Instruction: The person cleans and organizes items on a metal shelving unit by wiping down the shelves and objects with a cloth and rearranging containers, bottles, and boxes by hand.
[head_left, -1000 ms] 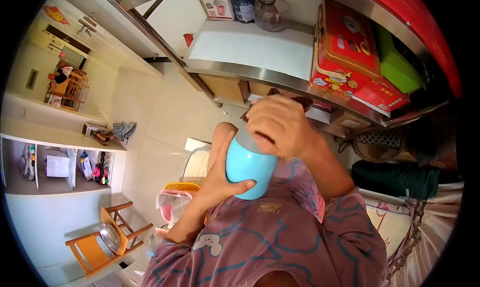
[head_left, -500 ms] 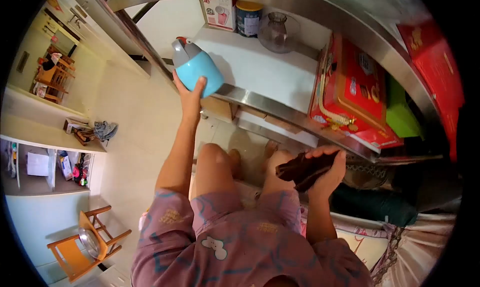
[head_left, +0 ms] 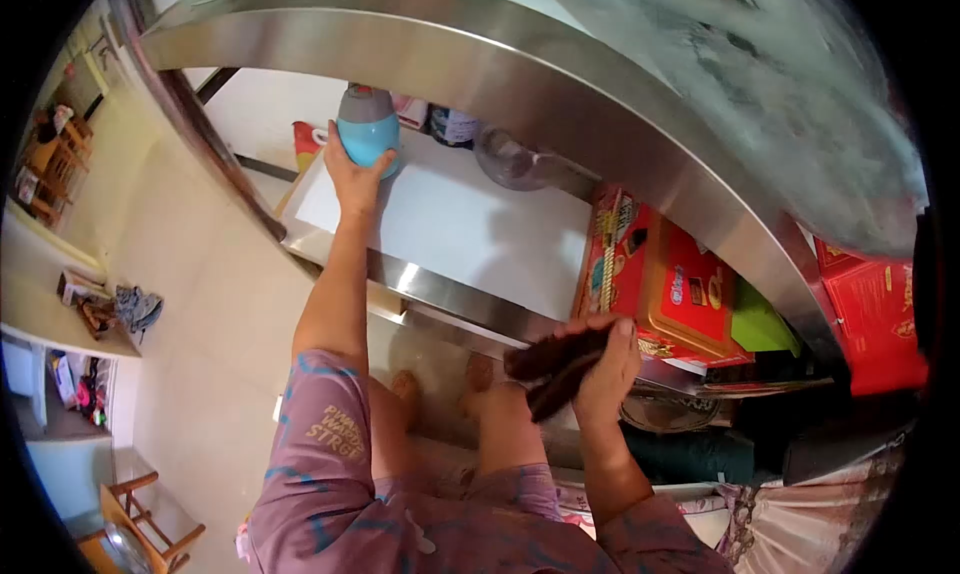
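My left hand (head_left: 352, 182) is wrapped round a light-blue insulated flask (head_left: 368, 134) with a grey top. The flask is upright at the left part of the white shelf (head_left: 470, 224); whether its base touches the shelf cannot be made out. Close to it stand a dark tin (head_left: 452, 126) and a clear glass jug (head_left: 510, 159). In front of the shelf's steel edge, my right hand (head_left: 608, 379) grips a dark brown folded cloth (head_left: 555, 369), slightly blurred.
A steel rail (head_left: 480, 54) runs above the shelf. Red gift boxes (head_left: 685, 289) and a green box (head_left: 762, 322) fill its right end. Further right hangs a red bag (head_left: 870, 314). A wooden chair (head_left: 150, 524) is at the lower left on the tiled floor (head_left: 215, 304).
My left hand has carried the flask from in front of the shelf edge to over the shelf. The view has tilted and moved nearer the shelf. My right hand keeps the cloth.
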A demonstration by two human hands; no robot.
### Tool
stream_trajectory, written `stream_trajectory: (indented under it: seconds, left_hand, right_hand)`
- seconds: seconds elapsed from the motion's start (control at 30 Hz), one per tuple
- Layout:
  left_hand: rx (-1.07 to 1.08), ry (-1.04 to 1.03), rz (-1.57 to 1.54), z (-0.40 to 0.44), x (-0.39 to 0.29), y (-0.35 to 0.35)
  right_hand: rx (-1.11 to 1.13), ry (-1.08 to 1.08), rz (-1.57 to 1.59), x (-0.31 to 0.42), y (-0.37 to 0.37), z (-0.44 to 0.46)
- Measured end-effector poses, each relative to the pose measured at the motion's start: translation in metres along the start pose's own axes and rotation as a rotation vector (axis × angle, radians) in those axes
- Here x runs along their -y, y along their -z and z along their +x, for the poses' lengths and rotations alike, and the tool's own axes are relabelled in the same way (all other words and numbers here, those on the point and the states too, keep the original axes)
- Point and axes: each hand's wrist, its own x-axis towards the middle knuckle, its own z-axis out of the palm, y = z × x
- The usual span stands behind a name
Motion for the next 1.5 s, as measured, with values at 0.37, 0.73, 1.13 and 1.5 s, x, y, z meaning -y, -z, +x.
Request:
stream_trajectory:
  seconds: [0.37, 0.73, 1.13, 1.5]
  left_hand:
    - [0.148, 0.057, 0.063, 0.0, 0.015, 0.004]
    - [0.215, 0.105, -0.15, -0.222, -0.146, 0.114]
    - [0.863, 0.336, -0.218, -0.313, -0.211, 0.212]
    - [0.83, 0.27, -0.415, -0.241, -0.317, -0.019]
  right_hand:
    - [0.611, 0.351, -1.218, -0.126, -0.049, 0.094]
    - [0.669, 0.747, -1.193, -0.186, 0.005, 0.1]
    - [-0.145, 0.619, -0.774, 0.017, 0.105, -0.063]
    - [-0.258, -0.014, -0.07, 0.033, 0.208, 0.03]
